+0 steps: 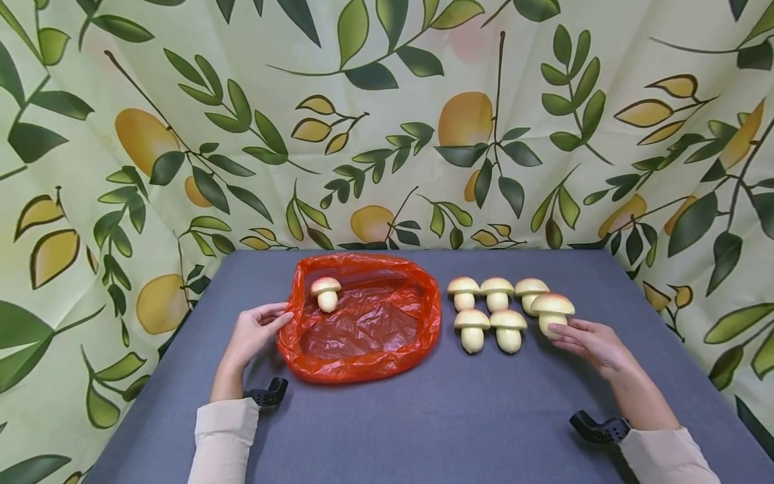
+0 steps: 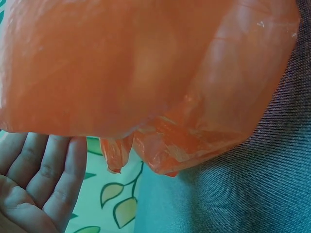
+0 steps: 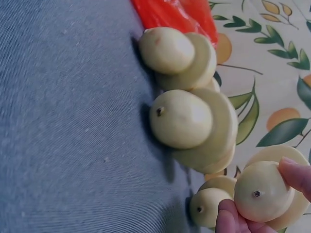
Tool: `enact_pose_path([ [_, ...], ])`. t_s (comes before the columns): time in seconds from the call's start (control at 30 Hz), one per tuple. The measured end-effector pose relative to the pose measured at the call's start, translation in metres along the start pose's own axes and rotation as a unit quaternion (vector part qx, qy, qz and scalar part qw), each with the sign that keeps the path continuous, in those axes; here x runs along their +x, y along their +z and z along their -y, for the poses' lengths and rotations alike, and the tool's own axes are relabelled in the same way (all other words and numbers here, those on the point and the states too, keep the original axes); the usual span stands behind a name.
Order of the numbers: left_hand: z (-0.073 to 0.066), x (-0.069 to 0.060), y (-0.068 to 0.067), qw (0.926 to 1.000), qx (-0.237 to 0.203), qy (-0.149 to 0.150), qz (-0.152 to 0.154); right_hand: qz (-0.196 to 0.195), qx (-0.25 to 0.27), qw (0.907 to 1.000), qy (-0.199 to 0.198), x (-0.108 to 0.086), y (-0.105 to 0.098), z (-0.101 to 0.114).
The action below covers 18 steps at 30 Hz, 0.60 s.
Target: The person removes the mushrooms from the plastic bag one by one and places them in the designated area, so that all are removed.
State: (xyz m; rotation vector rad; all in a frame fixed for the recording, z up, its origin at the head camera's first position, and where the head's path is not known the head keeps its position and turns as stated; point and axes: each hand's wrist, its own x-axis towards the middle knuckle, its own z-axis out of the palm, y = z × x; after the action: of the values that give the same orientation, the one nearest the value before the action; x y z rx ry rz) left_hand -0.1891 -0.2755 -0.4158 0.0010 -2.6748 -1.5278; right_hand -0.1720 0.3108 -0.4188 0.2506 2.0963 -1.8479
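A red plastic bag (image 1: 363,366) lies spread on the table with its mouth up and its rim rolled outward. Inside, near its left wall, stands one toy mushroom (image 1: 327,296). My left hand (image 1: 256,329) pinches the bag's left rim; in the left wrist view the fingertips disappear behind the orange-looking plastic (image 2: 116,68). On the right, my right hand (image 1: 592,343) holds another mushroom (image 1: 553,310) by its stem, thumb on one side and fingers on the other. This held mushroom (image 3: 262,191) overlaps the end of the mushroom group in the head view.
Several mushrooms (image 1: 471,329) lie in two rows right of the bag, caps pointing away. A grey-blue cloth (image 1: 411,430) covers the table. Behind it hangs a curtain (image 1: 399,175) printed with leaves and fruit. Black wrist cameras (image 1: 598,428) sit on both wrists.
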Motion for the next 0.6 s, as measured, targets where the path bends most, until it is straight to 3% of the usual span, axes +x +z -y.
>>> enact_pose_path([
  [0.3, -0.005, 0.0, -0.001, 1.0, -0.009, 0.001, 0.001, -0.005, -0.034, 0.9989, 0.032, 0.005, -0.004, -0.008],
  [0.6, -0.005, -0.002, -0.002, 0.9999, -0.013, 0.002, -0.003, -0.01, -0.062, 0.9973, 0.038, 0.012, -0.005, -0.02],
])
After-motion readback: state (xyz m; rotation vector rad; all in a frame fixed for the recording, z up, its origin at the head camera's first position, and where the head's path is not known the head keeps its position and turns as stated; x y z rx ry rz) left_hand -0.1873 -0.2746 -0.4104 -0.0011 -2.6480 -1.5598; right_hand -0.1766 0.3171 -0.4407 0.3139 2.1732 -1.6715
